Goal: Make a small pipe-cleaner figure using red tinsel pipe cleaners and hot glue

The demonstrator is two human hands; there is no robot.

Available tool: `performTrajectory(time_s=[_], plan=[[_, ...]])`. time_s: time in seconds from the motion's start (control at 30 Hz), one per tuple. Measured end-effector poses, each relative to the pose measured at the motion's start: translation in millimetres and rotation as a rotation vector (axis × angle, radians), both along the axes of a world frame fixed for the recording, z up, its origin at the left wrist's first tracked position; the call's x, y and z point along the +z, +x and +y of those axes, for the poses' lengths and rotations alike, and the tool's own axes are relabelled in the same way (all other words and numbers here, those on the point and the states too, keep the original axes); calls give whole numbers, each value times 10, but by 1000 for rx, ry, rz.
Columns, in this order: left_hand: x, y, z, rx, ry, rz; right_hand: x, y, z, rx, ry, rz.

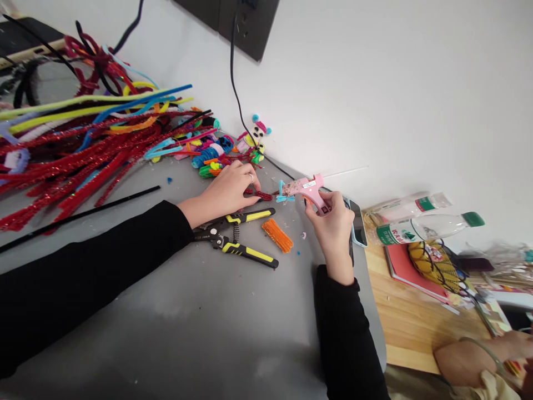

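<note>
My right hand (333, 225) is wrapped round the handle of a pink hot glue gun (303, 188), its nozzle pointing left and a clear glue stick (345, 171) sticking out behind. My left hand (235, 186) lies low over the table, thumb and fingers closed on a dark red tinsel pipe-cleaner piece (264, 196). By the nozzle is a light blue bent pipe cleaner (285, 194). Below my left hand, yellow-and-black wire strippers (250, 254) lie with handles spread. An orange ridged pipe-cleaner piece (277, 235) rests to their right.
Many loose pipe cleaners (120, 144) are heaped at the left. Small pipe-cleaner figures (256, 136) stand by the wall, where a black cable (235, 83) hangs. At right are a phone (358, 223), a plastic bottle (433, 226), a wire basket (437, 266) and another person's arm (470, 361).
</note>
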State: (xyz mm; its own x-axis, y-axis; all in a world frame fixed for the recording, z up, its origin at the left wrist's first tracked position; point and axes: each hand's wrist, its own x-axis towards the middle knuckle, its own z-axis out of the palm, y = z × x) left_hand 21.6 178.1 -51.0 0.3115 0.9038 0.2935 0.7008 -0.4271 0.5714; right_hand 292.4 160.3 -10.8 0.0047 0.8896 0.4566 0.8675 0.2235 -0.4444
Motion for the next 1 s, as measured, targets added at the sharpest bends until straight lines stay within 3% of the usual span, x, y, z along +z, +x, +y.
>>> performTrajectory(time_s=[0.33, 0.53, 0.6, 0.8, 1.0], plan=[[26, 10, -21, 6, -16, 28, -35, 58, 36, -34, 8, -39], [173, -209, -68, 79, 209, -17, -92, 111, 93, -142, -6, 105], [197, -319, -68, 81, 213, 27, -120, 141, 112, -183, -28, 110], [146, -452, -52, -35, 139, 125, -281, 242, 200, -218, 20, -17], [175, -414, -52, -16, 155, 90, -351, 331, 232, -217, 92, -156]])
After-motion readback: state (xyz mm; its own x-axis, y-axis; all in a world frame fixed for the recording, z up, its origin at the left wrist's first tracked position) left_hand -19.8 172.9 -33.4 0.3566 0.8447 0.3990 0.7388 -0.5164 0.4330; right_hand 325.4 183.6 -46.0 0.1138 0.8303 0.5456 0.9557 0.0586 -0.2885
